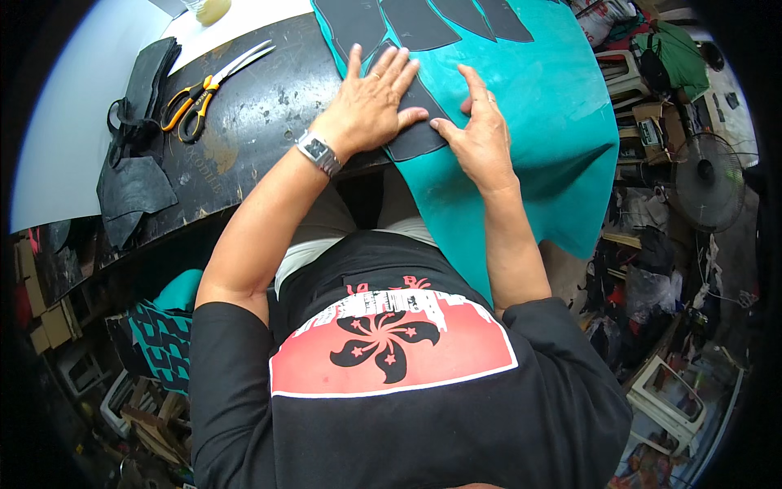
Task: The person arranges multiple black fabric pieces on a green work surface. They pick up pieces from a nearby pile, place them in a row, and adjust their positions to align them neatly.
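Note:
My left hand [371,112] lies flat on a black cut piece [418,144], its fingers spread and its thumb stretched toward the piece's right side. My right hand [482,145] is beside that piece, thumb tip at its right edge and fingers raised apart, with nothing in its grasp. Under the piece spreads a teal sheet [546,122], perhaps leather, which hangs over the table's near edge. More black shaped pieces [418,23] lie along its far side. My left palm hides part of the piece under it.
Scissors with orange and black handles [213,84] rest on the dark worn table [261,98], blades partly apart. Black scraps [138,138] are heaped at the left. A jar [208,10] stands at the far left. To the right are a fan [707,181] and clutter.

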The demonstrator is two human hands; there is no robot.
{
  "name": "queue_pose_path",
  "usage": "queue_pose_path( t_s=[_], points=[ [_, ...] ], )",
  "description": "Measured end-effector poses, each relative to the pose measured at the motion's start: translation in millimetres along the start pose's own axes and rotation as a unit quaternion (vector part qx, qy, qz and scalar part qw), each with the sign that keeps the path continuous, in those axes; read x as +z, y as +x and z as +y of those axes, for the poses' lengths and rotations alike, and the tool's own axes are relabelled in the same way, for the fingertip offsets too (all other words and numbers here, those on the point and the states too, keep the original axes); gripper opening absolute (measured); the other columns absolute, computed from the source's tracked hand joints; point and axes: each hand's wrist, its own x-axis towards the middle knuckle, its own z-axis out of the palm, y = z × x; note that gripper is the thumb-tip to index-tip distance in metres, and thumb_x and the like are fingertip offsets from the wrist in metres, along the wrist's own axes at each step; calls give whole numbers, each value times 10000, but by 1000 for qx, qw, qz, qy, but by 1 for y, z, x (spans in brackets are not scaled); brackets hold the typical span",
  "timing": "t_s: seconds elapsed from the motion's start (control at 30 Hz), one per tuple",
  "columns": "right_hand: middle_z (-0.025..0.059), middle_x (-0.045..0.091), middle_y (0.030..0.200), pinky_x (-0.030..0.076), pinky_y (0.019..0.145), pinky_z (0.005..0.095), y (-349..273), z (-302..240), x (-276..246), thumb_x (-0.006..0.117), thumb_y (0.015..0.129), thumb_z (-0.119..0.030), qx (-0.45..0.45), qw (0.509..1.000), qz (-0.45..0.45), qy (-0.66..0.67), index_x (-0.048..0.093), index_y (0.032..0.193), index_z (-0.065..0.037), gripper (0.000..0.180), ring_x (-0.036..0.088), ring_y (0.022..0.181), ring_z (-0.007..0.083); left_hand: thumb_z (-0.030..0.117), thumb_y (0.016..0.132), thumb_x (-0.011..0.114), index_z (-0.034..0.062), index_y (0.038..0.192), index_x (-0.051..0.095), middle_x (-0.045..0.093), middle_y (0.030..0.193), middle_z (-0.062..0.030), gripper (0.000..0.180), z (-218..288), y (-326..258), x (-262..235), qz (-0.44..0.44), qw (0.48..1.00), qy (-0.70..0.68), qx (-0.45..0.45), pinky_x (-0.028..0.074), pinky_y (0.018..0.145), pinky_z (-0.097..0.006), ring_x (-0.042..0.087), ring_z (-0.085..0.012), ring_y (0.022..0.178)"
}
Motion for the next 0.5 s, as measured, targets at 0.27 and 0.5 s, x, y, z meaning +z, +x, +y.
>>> queue_pose_path(
  t_s=[0.27, 0.5],
  points=[
    [14, 495, 900, 421, 531, 203, 1, 29, 6, 827, 717, -10, -7, 986, 25, 166, 448, 1470, -160, 856, 423, 609, 36, 641, 943, 435, 57, 1535, 306, 269, 1587, -231, 841, 10, -28, -5, 8, 992, -86, 96, 137, 1219, -510, 217, -365, 1491],
    [40, 528, 901, 464, 562, 268, 8, 27, -1, 823, 746, -95, -46, 997, -22, 62, 486, 1443, -153, 776, 479, 606, 100, 263, 851, 675, 114, 1431, 482, 464, 1485, -134, 629, 26, -72, -13, 59, 984, -101, 137, 341, 1151, -445, 420, -282, 1396]
  ],
)
